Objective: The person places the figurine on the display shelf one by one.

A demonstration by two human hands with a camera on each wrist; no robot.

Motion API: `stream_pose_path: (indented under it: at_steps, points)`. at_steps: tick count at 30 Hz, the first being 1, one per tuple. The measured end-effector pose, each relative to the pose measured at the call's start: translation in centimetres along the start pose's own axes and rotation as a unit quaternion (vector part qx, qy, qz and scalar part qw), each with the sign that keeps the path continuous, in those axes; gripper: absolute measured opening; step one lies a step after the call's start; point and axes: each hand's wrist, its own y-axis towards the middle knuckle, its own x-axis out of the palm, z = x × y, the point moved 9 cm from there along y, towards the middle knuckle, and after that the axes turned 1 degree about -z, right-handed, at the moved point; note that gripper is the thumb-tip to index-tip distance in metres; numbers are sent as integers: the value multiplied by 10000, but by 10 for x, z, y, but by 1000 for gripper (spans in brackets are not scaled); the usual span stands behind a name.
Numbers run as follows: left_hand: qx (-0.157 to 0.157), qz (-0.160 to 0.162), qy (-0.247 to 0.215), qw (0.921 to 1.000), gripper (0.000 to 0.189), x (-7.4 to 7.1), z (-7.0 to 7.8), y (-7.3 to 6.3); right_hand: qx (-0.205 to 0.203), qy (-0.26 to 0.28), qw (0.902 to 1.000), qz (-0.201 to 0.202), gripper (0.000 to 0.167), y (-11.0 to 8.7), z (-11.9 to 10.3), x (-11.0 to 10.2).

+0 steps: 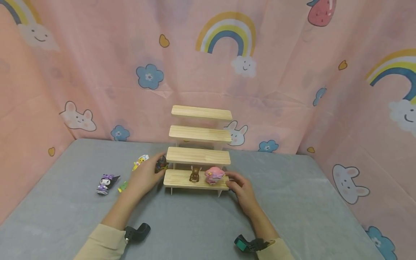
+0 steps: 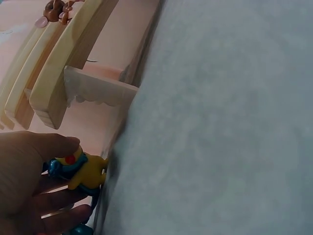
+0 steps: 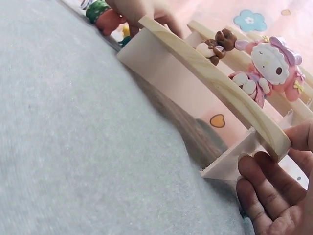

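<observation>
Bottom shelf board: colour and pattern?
The bottom board is pale wood with streaky, darker grain; best seen in the right wrist view.

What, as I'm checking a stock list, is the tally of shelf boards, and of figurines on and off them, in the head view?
Wooden boards: 4
On the lowest board: 2 (brown figurine, pink figurine)
Off the boards: 4 (purple figurine, yellow figurine, green figurine, held figurine in the left hand)
Total in sight: 10
</observation>
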Motion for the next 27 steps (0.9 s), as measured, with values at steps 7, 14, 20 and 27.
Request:
stream_pose_path:
  at_steps: [7, 14, 20, 27]
  points:
    - [74, 180, 23, 9998, 58, -2, 0, 0, 105, 0, 9999, 11, 30, 0, 1, 0]
    - [202, 277, -7, 9994, 56, -2, 2, 0, 37, 22, 10000, -9, 30, -1, 0, 0]
    - [220, 314, -124, 9992, 55, -5, 3, 0, 55, -11, 10000, -1, 29, 0, 1, 0]
    - [35, 277, -706, 9971, 59, -9, -4, 0, 2, -42, 10000, 21, 29, 0, 1, 0]
